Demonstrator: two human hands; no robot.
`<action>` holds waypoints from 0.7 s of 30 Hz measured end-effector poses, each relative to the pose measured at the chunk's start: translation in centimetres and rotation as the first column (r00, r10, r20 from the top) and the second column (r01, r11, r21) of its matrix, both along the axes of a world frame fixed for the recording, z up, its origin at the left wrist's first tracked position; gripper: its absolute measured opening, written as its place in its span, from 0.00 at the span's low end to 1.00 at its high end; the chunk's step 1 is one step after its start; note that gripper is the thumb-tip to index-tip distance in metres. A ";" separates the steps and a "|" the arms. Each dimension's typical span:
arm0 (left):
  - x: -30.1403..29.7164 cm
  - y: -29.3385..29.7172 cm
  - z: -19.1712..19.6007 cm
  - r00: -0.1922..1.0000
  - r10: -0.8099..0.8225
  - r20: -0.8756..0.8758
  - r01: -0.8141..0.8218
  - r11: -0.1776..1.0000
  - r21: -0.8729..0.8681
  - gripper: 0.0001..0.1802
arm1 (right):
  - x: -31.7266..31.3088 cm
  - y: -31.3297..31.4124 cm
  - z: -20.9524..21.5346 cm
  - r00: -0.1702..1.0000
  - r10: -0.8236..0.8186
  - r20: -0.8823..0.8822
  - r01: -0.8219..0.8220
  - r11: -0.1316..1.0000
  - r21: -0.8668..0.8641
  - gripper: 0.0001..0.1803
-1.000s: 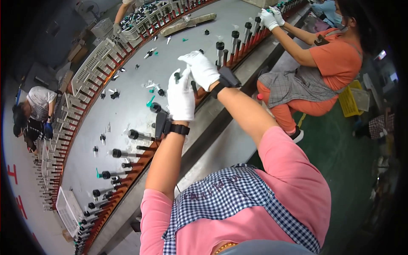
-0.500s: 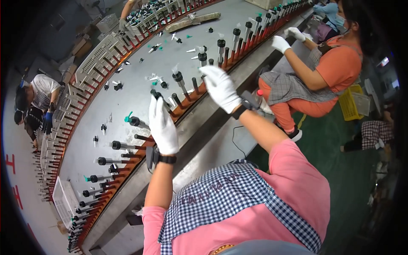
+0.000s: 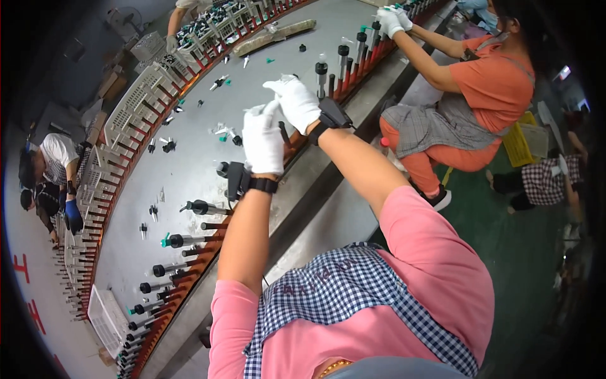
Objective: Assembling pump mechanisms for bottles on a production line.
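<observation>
My white-gloved left hand (image 3: 263, 142) is raised over the near row of pegs, its fingers drawn together and pointing up. Close against it, my white-gloved right hand (image 3: 295, 104) has its fingers bent toward the left. The fingertips almost meet, and anything between them is hidden by the gloves. Just beyond my right hand, a clear tube with a black collar (image 3: 320, 77) stands on the peg line. Below my left hand, another black-collared tube (image 3: 201, 207) with a green tip leans over the table. A dark peg (image 3: 284, 134) shows between my wrists.
Loose black, white and green parts (image 3: 168, 145) lie scattered on the grey table (image 3: 189, 126). A long wrapped bar (image 3: 274, 38) lies at the back. White crates (image 3: 136, 101) line the far curve. A co-worker in orange (image 3: 495, 88) sits at right, gloved hands on the row's tubes.
My hands have come together, the right one moving left and the left one tilting rightward. The co-worker's hands at right have reached up to the tubes. The view has shifted slightly.
</observation>
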State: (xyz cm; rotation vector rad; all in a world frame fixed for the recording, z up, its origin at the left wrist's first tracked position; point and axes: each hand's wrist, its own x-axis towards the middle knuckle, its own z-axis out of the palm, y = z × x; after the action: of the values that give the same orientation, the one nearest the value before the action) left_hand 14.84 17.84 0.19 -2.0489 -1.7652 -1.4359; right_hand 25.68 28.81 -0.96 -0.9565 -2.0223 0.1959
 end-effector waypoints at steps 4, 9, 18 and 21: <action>-1.5 -0.2 -0.5 1.000 -0.021 -0.023 0.022 0.999 0.046 0.23 | -0.6 -0.6 -0.4 0.992 0.089 -0.094 -0.076 0.988 0.136 0.19; -1.7 -6.4 -2.3 0.993 0.034 0.111 -0.037 0.999 0.026 0.18 | 1.5 -7.3 -2.8 0.941 0.179 -0.287 -0.173 0.984 0.045 0.20; 0.2 -10.6 -1.9 0.995 -0.078 0.066 0.082 0.995 -0.056 0.22 | 8.3 -3.3 -1.5 0.968 -0.173 -0.183 0.193 0.977 0.094 0.21; 1.7 -7.3 -0.6 0.996 -0.091 0.017 0.093 0.992 -0.088 0.25 | 6.2 -0.8 -0.2 0.966 -0.074 -0.248 0.085 0.996 0.036 0.17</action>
State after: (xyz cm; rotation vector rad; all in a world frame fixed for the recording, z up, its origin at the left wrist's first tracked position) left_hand 16.55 10.55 -0.42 -2.1973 -1.7926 -1.4213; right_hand 31.89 28.00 -1.17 -0.9334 -1.7503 0.2122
